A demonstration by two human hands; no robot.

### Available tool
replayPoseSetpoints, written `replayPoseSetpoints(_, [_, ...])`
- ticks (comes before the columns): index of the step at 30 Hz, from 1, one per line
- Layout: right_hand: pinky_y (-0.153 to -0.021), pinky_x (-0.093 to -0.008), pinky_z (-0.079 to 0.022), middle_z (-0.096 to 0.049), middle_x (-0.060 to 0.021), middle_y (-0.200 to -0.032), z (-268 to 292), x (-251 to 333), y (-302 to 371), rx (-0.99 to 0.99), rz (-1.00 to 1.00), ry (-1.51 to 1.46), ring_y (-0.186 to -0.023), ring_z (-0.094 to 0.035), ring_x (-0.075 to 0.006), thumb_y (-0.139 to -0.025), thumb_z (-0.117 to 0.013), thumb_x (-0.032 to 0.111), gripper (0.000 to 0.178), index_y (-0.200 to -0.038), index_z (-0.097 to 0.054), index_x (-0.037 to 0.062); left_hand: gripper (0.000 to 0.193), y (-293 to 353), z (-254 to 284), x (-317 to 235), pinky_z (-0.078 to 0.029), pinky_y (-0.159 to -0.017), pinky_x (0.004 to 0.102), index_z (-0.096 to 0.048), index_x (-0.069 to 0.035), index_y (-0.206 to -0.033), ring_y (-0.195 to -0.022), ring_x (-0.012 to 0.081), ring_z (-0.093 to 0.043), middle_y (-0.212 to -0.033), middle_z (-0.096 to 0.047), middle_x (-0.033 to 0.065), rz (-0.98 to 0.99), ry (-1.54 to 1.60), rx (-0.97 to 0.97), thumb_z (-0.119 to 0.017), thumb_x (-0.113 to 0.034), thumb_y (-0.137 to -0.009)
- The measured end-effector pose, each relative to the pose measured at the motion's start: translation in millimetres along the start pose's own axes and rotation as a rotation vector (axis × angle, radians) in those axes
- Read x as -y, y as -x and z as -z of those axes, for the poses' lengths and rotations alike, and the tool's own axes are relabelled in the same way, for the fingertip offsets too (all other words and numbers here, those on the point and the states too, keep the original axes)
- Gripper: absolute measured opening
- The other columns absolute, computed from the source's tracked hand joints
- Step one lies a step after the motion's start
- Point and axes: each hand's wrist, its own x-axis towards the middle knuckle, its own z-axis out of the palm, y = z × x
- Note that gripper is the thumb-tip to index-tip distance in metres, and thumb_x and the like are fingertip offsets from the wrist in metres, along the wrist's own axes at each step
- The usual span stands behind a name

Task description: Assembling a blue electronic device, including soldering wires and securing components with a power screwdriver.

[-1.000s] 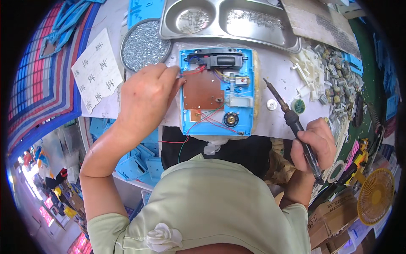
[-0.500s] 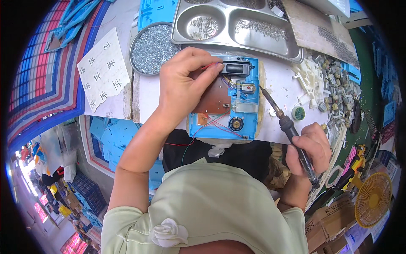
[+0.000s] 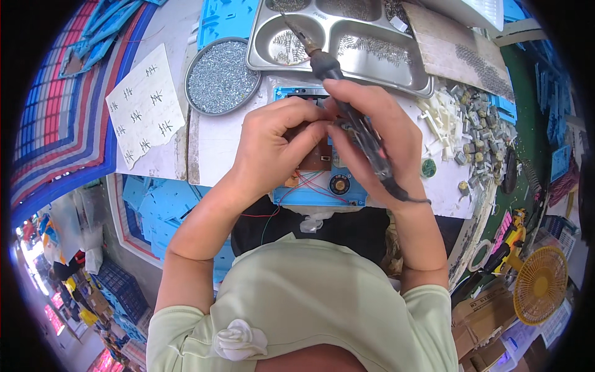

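A blue plastic device shell (image 3: 313, 193) lies open on the white worktop, with a brown circuit board (image 3: 316, 160), thin red wires and a small round black part inside. My left hand (image 3: 273, 146) rests on the board, fingers curled down onto it. My right hand (image 3: 372, 133) is over the shell's right half and grips a black soldering iron (image 3: 347, 111). The iron's tip points up and away, over the metal tray. Both hands hide most of the shell's upper part.
A steel compartment tray (image 3: 347, 43) holding small metal parts stands behind the shell. A round dish of screws (image 3: 222, 77) and a sheet of paper (image 3: 145, 108) lie to the left. Several white and grey plastic pieces (image 3: 471, 118) are heaped at right; a yellow fan (image 3: 540, 284) sits lower right.
My right hand came in from the right edge with the soldering iron and now sits over the shell beside my left hand. The iron's tip swung up toward the tray.
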Motion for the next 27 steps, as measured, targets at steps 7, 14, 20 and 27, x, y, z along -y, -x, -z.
replayPoseSetpoints(7, [-0.079, -0.034, -0.056, -0.069, -0.0126, -0.101, -8.8, -6.7, 1.2, -0.059, -0.06, -0.074, -0.089, -0.07, -0.0262, -0.082, -0.068, -0.01, 0.048, -0.127, -0.066, 0.0073, 0.008, 1.7, 5.4, -2.9, -0.053, -0.072, 0.0272, -0.072, 0.004, -0.096, -0.08, 0.014, -0.067, -0.092, -0.072, 0.0084, 0.108, -0.05, 0.084, -0.072, -0.001, -0.09])
replayPoseSetpoints(14, [-0.089, -0.0278, -0.056, -0.069, -0.0083, -0.112, -6.7, -8.1, 14.2, -0.076, -0.16, 0.038, -0.1, -0.069, -0.0142, -0.085, -0.073, -0.009, 0.052, -0.134, -0.061, 0.004, 0.007, 1.0, 7.4, 1.0, -0.05, -0.066, 0.0253, -0.072, 0.002, -0.092, -0.072, 0.0102, -0.062, -0.085, -0.07, 0.006, 0.128, -0.047, 0.047, -0.074, -0.003, -0.088])
replayPoseSetpoints(20, [-0.09, -0.0288, -0.055, -0.068, -0.0084, -0.112, -8.9, 2.9, 15.6, -0.093, -0.185, 0.047, -0.098, -0.067, -0.0146, -0.084, -0.077, -0.006, 0.058, -0.138, -0.057, 0.0023, 0.007, 0.7, 3.3, 1.2, -0.048, -0.064, 0.0247, -0.071, 0.001, -0.09, -0.069, 0.0092, -0.06, -0.081, -0.068, 0.0045, 0.002, -0.133, -0.04, -0.076, -0.002, -0.087])
replayPoseSetpoints(27, [-0.088, -0.0283, -0.055, -0.067, -0.0084, -0.112, -11.9, 3.0, 18.7, -0.168, -0.213, 0.022, -0.096, -0.067, -0.0134, -0.084, -0.077, -0.007, 0.059, -0.138, -0.056, 0.0014, 0.011, 1.6, -5.1, 4.5, -0.047, -0.055, 0.0318, -0.069, -0.002, -0.089, -0.06, 0.0191, -0.06, -0.077, -0.065, 0.0075, -0.131, -0.194, -0.156, -0.078, -0.004, -0.083])
